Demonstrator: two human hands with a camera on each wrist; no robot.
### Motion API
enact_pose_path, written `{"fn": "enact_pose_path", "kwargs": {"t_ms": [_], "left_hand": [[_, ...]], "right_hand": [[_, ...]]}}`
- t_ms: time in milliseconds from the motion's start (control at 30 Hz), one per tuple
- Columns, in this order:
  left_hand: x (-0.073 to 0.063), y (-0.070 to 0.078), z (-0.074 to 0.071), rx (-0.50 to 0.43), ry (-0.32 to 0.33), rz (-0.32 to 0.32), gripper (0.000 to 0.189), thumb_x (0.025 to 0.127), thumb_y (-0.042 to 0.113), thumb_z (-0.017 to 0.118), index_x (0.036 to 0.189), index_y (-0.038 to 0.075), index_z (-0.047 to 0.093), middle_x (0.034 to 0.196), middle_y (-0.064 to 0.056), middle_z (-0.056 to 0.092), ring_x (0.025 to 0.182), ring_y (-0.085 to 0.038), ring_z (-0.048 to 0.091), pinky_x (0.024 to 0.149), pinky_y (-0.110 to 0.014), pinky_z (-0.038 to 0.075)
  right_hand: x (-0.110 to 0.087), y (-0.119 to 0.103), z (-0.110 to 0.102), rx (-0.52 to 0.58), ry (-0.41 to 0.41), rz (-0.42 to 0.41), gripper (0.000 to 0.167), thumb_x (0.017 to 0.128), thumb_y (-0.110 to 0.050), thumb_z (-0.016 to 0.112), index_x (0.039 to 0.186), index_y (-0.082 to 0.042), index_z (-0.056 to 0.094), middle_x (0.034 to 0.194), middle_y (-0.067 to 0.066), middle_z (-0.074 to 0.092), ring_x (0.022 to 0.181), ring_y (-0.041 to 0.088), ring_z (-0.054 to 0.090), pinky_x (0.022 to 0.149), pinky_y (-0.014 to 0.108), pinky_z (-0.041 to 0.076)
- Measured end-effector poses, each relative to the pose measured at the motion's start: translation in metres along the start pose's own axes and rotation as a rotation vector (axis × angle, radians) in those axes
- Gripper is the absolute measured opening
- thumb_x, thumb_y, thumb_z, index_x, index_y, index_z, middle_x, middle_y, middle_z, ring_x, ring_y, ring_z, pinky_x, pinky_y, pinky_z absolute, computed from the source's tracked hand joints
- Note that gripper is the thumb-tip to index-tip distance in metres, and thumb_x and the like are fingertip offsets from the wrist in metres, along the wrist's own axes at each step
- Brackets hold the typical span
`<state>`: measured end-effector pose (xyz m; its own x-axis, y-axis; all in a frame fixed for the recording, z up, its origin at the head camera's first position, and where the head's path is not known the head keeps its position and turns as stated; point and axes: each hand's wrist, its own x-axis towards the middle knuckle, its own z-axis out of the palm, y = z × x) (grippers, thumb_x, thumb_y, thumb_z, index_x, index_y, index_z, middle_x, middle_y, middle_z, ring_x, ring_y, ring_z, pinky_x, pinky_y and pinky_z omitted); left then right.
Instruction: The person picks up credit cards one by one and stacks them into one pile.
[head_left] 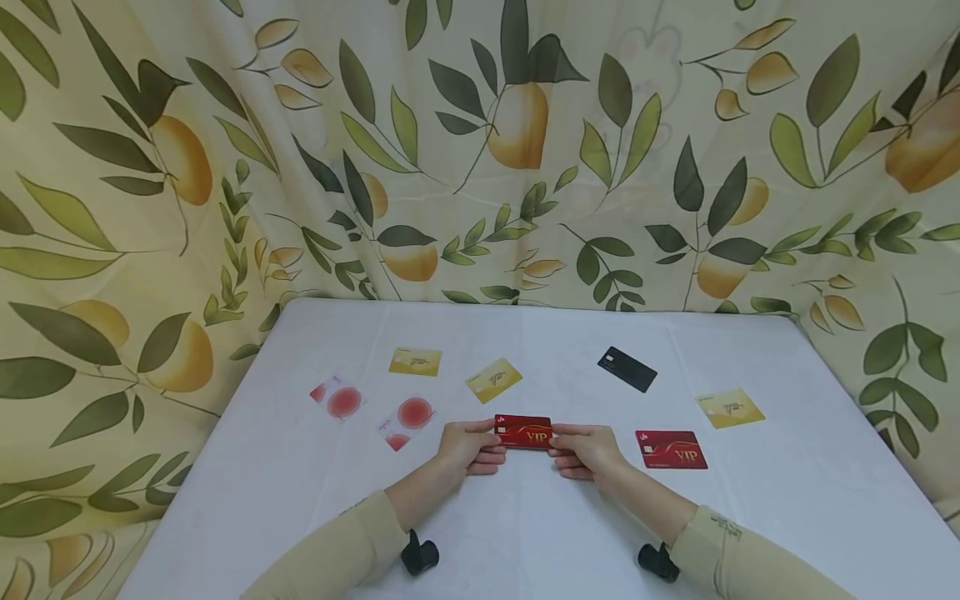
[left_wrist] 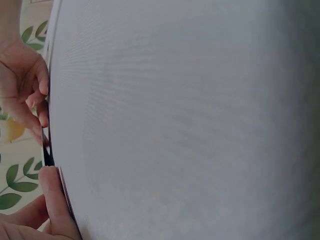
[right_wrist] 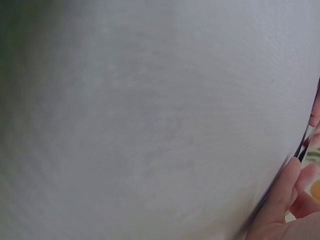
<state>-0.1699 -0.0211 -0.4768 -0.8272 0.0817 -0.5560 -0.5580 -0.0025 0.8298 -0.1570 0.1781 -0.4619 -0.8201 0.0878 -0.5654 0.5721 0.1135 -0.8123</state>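
Note:
A red VIP card (head_left: 523,432) is held level between both hands near the middle of the table. My left hand (head_left: 467,450) pinches its left edge, thumb on the near corner. At the opposite short edge, my right hand (head_left: 588,452) pinches it the same way. In the left wrist view the card (left_wrist: 47,155) shows only as a thin dark edge, with the left hand (left_wrist: 42,215) below it. The right wrist view catches the right hand (right_wrist: 285,205) at the lower right corner. Whether the card touches the cloth, I cannot tell.
On the white-covered table (head_left: 525,533) lie a second red VIP card (head_left: 671,450), a black card (head_left: 627,369), yellow cards (head_left: 416,362) (head_left: 493,381) (head_left: 731,408), and two white cards with red circles (head_left: 339,400) (head_left: 407,422). A leaf-patterned curtain (head_left: 480,208) stands behind.

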Motion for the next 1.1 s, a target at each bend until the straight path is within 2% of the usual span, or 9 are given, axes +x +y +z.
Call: {"fn": "enact_pose_path", "kwargs": {"t_ms": [467,767,1100], "left_hand": [[0.0030,0.0016,-0.0026,0.068,-0.027,0.037,0.032,0.085,0.011,0.064,0.116,0.003,0.062,0.074,-0.011,0.069,0.064,-0.020,0.068,0.055,-0.029,0.056],[0.0070,-0.0022,-0.0014,0.110,-0.005,0.053,0.033,0.084,0.013,0.065,0.115,0.003,0.063,0.072,-0.011,0.069,0.062,-0.021,0.068,0.053,-0.028,0.055],[0.0036,-0.0015,-0.0005,0.124,0.013,0.075,0.031,0.085,0.014,0.065,0.113,0.002,0.063,0.071,-0.010,0.068,0.061,-0.020,0.068,0.052,-0.028,0.055]], "right_hand": [[0.0040,0.0001,-0.0019,-0.028,-0.006,-0.015,0.040,0.087,-0.018,0.063,0.122,0.001,0.056,0.073,0.007,0.068,0.051,0.012,0.061,0.055,0.026,0.055],[0.0049,0.0001,-0.0039,-0.023,-0.025,-0.014,0.041,0.086,-0.018,0.063,0.122,0.002,0.056,0.072,0.008,0.069,0.048,0.010,0.059,0.054,0.026,0.055],[0.0050,0.0015,-0.0051,-0.062,-0.043,-0.045,0.039,0.087,-0.017,0.063,0.119,0.004,0.057,0.073,0.008,0.069,0.047,0.010,0.059,0.053,0.026,0.055]]}}
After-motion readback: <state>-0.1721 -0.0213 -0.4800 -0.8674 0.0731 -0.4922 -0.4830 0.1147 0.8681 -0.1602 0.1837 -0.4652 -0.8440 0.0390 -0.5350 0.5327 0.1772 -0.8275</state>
